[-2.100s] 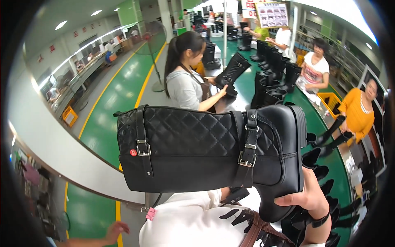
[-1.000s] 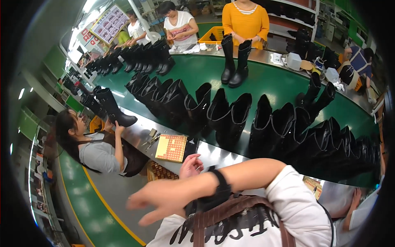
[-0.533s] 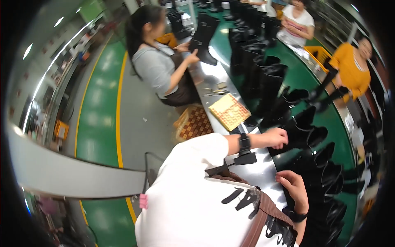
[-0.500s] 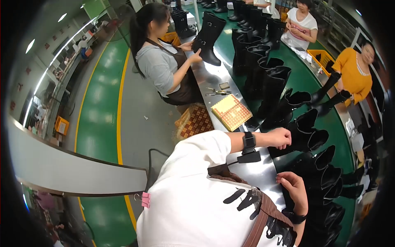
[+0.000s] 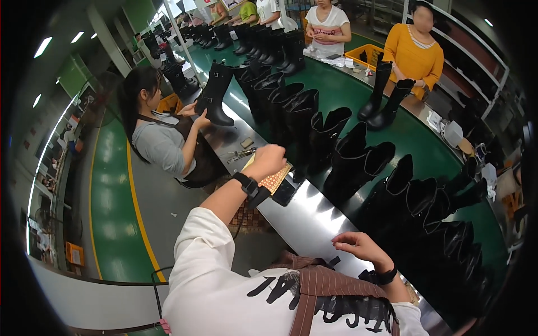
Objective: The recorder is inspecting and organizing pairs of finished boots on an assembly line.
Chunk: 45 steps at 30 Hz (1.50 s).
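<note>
My left hand point(image 5: 268, 161) is closed in a loose fist above a yellow patterned box point(image 5: 274, 183) on the steel bench point(image 5: 308, 210). What its fingers hold, if anything, is hidden. A dark flat rectangular thing point(image 5: 286, 192) lies beside the box. My right hand point(image 5: 361, 247) hovers over the near part of the bench, thumb apart from slightly bent fingers, with nothing seen in it. Beyond both hands, tall black boots point(image 5: 358, 162) stand in rows on the green belt point(image 5: 431, 151); neither hand touches them.
At the left, a co-worker in a brown apron holds a black buckled boot point(image 5: 216, 95) in both hands. Small tools point(image 5: 241, 154) lie on the bench near that person. Across the belt, a person in orange handles two boots point(image 5: 386, 101), near a yellow crate point(image 5: 364, 54).
My view has swung, so the scene sits further left and more of the line shows. My left hand has moved from beside the boots to above the box. My right hand stays low over the bench.
</note>
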### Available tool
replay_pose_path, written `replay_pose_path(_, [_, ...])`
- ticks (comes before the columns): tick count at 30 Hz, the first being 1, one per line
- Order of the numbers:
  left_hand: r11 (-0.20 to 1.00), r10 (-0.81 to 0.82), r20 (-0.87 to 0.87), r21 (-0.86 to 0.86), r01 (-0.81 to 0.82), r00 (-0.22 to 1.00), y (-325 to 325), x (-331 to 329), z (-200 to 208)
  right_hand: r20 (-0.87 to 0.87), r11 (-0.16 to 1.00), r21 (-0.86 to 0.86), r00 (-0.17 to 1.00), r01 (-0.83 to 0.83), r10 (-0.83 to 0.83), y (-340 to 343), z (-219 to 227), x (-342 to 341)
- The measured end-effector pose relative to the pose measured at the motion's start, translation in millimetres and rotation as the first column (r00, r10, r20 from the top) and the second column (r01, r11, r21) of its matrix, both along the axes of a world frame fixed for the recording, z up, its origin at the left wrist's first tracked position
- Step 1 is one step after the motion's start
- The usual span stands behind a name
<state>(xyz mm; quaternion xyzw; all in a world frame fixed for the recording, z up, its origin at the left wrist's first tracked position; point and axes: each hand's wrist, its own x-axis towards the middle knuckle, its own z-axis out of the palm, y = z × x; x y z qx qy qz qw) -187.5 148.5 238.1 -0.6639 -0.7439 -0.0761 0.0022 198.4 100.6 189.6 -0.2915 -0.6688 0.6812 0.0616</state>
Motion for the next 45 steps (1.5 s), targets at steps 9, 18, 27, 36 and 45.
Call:
replay_pose_path(9, [0.976, 0.215, 0.292, -0.029, -0.216, 0.932, 35.5, -56.0, -55.0, 0.245, 0.948, 0.104, 0.916, 0.300, -0.316, -24.5, -63.0, 18.9])
replay_pose_path(18, [0.900, 0.182, 0.497, 0.262, -0.347, 0.848, 122.2, -151.6, -79.5, 0.691, 0.914, 0.384, 0.616, 0.129, -0.377, -89.1, -127.2, 7.4])
replay_pose_path(27, [0.914, -0.257, 0.575, 0.406, 0.002, 0.776, 202.9, -200.7, -97.8, 0.621, 0.794, 0.427, 0.498, 0.434, -0.606, -148.8, -171.3, -12.6])
replay_pose_path(36, [0.918, -0.099, 0.165, 0.397, 0.026, 0.981, 214.5, -209.2, -81.5, 0.670, 0.686, 0.501, 0.265, 0.528, -0.693, -156.6, -215.2, -47.7])
replay_pose_path(45, [0.840, -0.425, 0.163, 0.437, 0.321, 0.890, 227.6, -204.4, -85.1, 0.481, 0.517, 0.692, 0.212, 0.505, -0.851, -180.7, -209.5, -55.3])
